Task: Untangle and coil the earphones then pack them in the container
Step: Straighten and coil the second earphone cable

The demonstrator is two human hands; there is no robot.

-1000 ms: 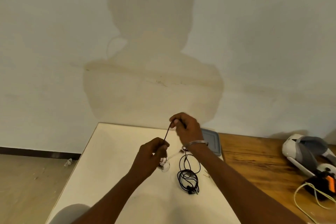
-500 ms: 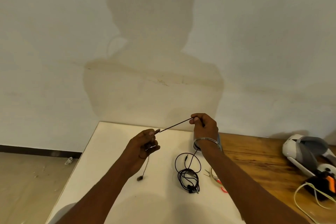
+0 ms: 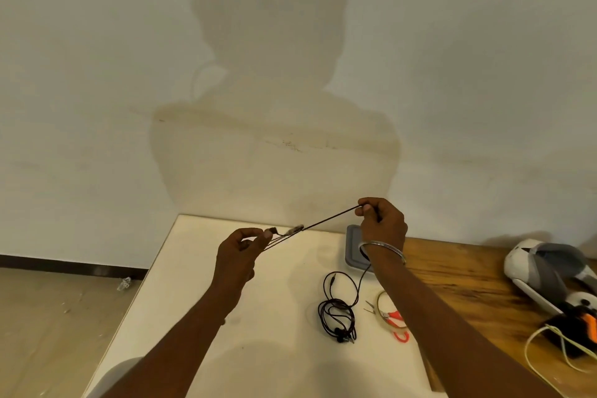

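Note:
A dark earphone cable (image 3: 326,221) is stretched taut in the air above the white board (image 3: 193,317). My left hand (image 3: 239,255) pinches its earbud end, with the strands bunched at the fingertips. My right hand (image 3: 382,224) pinches the other part of the cable, higher and to the right. From that hand the wire drops behind my wrist to a tangled black bundle (image 3: 337,317) lying on the board. The grey container (image 3: 353,247) lies flat behind my right wrist, which hides part of it.
Small red-handled pliers (image 3: 392,317) lie right of the bundle. On the wooden table (image 3: 458,281) at the right are a white and grey headset (image 3: 546,268), a black and orange device (image 3: 578,329) and a pale cord (image 3: 549,352). The board's left edge overhangs the floor.
My hands have pulled further apart, stretching the cable longer. The earbud that dangled below my left hand is now drawn up to its fingertips. My right hand moved right.

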